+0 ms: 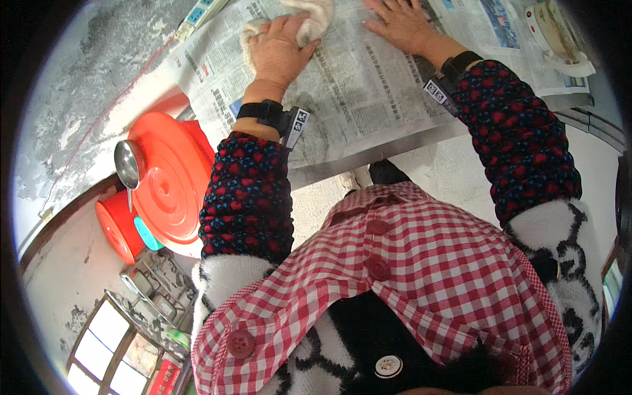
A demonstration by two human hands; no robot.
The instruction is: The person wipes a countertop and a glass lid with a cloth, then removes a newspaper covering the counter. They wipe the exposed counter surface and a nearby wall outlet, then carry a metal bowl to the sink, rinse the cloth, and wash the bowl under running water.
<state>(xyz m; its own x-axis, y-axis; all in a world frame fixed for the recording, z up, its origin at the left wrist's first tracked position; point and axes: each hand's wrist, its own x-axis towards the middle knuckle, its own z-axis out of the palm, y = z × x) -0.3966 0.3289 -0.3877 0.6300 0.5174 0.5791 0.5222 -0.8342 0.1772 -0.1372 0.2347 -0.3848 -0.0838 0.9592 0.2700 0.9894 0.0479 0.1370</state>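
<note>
A crumpled cream cloth (320, 19) lies on the newspaper-covered table (345, 108). My left hand (282, 52) presses down on this cloth, its fingers spread over the folds. To the right, my right hand (401, 27) rests palm down on the newspaper with its fingers apart and nothing held; some of its fingertips run off the top edge of the view. The sheets bear print and look damp or smudged between the hands.
A white electric appliance with a handle (558, 42) stands at the table's right. A power strip (200, 15) lies at the upper left by the stained wall (98, 74). Left of the table are a large red lidded bucket (168, 182), a metal ladle (128, 163) and a smaller red bucket (118, 227).
</note>
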